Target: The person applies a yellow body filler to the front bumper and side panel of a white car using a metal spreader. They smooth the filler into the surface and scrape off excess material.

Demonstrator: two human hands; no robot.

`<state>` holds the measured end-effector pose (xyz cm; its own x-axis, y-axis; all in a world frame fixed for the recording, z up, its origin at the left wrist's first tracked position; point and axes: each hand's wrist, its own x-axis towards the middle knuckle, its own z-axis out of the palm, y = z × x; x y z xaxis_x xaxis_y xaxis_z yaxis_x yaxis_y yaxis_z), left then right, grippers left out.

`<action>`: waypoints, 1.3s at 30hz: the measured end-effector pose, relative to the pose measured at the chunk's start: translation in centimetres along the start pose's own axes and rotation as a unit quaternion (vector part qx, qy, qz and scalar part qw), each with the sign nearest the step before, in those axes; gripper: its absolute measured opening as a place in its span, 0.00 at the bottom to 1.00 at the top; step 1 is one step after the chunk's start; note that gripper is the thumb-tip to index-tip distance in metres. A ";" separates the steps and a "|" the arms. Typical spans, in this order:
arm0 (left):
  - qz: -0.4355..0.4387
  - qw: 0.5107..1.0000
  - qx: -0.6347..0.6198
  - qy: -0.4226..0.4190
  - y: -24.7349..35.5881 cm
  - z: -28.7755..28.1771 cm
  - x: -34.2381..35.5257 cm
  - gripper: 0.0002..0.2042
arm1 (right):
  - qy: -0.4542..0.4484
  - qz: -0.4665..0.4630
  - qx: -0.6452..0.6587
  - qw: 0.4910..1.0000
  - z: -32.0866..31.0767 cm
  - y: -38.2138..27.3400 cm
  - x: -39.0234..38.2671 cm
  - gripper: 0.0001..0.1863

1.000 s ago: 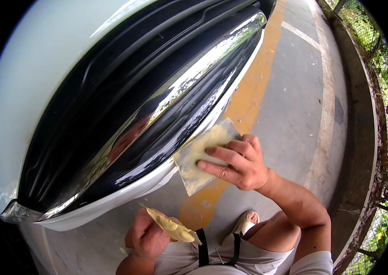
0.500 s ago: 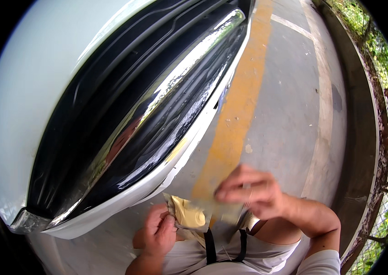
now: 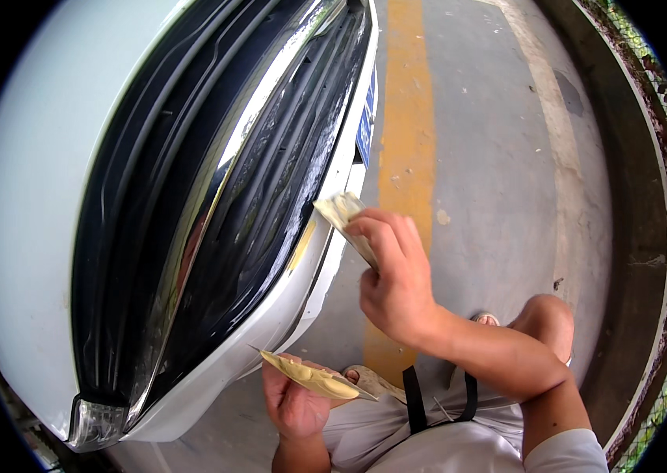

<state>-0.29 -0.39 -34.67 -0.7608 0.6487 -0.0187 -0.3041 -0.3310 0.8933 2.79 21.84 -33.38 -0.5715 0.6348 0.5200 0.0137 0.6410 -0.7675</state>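
Note:
My left hand (image 3: 299, 411) is closed on a thin flat board that carries a thick smear of yellow putty (image 3: 317, 377), below the car's front corner. My right hand (image 3: 398, 276) grips a flat spreader (image 3: 343, 211) with pale yellow putty on its face. The spreader's far edge is close to the white car bumper (image 3: 258, 325), beside the dark grille; whether it touches I cannot tell. A yellow putty patch (image 3: 302, 244) lies on the bumper edge just left of the spreader.
The grille (image 3: 215, 189) has a chrome strip across it, and a headlamp (image 3: 97, 423) is at lower left. A blue plate (image 3: 364, 130) shows on the bumper. A yellow stripe (image 3: 408, 150) crosses the grey floor. A low wall (image 3: 633, 205) and fence run along the right.
My right hand has moved from beside the putty board up and away to the bumper with the spreader. My left hand has shifted slightly right and down, tilting the board. The view has shifted.

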 end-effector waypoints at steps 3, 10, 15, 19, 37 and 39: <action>-0.004 1.000 -0.020 -0.003 0.7 0.0 0.1 0.14 | 0.027 0.029 0.000 0.999 1.4 -0.4 1.2 0.30; 0.001 0.997 -0.036 -0.065 2.1 1.0 0.7 0.14 | -0.059 0.023 -0.036 0.997 0.9 -3.4 -1.5 0.22; -0.002 0.996 -0.076 -0.048 3.9 2.2 0.2 0.10 | -0.189 0.063 0.124 0.972 -3.8 -5.9 -3.4 0.25; -0.022 0.997 0.071 -0.035 3.7 3.2 1.7 0.13 | -0.186 0.184 0.566 0.782 -9.2 -2.4 -0.4 0.25; -0.094 0.985 -0.141 -0.043 -7.3 12.1 10.3 0.22 | -0.055 0.060 -0.052 0.995 -14.7 9.7 -2.2 0.28; -0.060 0.990 -0.125 -0.039 -7.6 13.2 11.2 0.23 | -0.047 -0.060 -0.108 0.991 -14.7 9.1 -2.3 0.29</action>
<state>1.10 18.45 -35.73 -0.6669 0.7415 -0.0737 -0.5295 -0.4020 0.7470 16.31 32.58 -36.05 -0.6533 0.5124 0.5574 0.1102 0.7928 -0.5995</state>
